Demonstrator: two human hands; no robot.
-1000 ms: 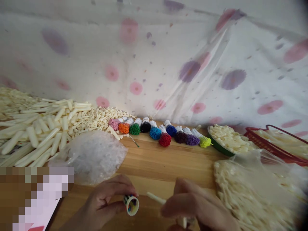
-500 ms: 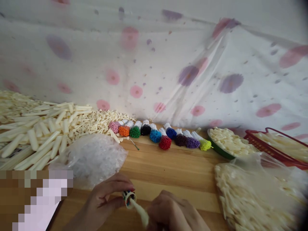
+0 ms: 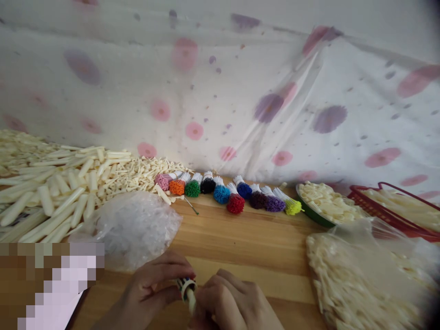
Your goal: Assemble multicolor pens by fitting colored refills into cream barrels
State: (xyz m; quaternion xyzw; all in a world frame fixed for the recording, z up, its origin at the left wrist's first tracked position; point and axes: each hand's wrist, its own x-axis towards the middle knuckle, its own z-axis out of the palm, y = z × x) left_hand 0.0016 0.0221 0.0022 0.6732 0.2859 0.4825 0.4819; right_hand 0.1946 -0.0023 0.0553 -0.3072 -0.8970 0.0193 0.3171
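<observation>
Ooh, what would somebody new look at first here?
Probably the loose row of bright bundles along the back of the wooden table. Next, maybe the spotted sheet hanging behind them, then the cream-colored pile at the left. At the front, the left hand holds a small rimmed tube.

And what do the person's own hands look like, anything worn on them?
Both the left hand and the right hand are bare: no gloves, and no ring, watch or bracelet shows. No sleeve is in view. The nails are too small and blurred to judge.
</observation>
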